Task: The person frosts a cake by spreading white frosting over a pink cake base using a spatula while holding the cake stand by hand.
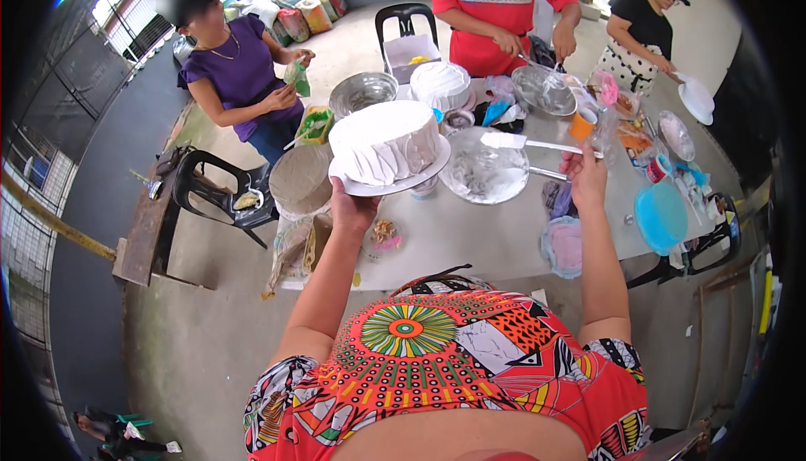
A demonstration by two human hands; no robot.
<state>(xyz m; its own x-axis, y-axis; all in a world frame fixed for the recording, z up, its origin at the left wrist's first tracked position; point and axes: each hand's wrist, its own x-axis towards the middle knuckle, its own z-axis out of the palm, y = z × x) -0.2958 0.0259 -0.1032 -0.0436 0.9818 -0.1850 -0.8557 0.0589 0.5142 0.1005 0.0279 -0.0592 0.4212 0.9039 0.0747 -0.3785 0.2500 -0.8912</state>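
My left hand (pixel 352 209) supports from below a round white cake plate (pixel 408 183), its fingers mostly hidden under the plate. On it stands a tall round cake (pixel 383 142) covered in white icing, its side ridged. In my right hand (pixel 586 174) is a long flat icing spatula (pixel 550 145), with white icing on the blade, which points left toward the cake. Below the spatula, a shallow metal bowl (pixel 485 177) smeared with white icing rests on the table, and a metal handle sticks out over its right rim.
The table (pixel 478 238) also bears another white-iced cake (pixel 441 85), metal bowls, an orange cup (pixel 582 124) and a blue lid (pixel 661 217). Three people stand around it; one in red works in a metal bowl (pixel 544 91). A black chair (pixel 222 192) stands at left.
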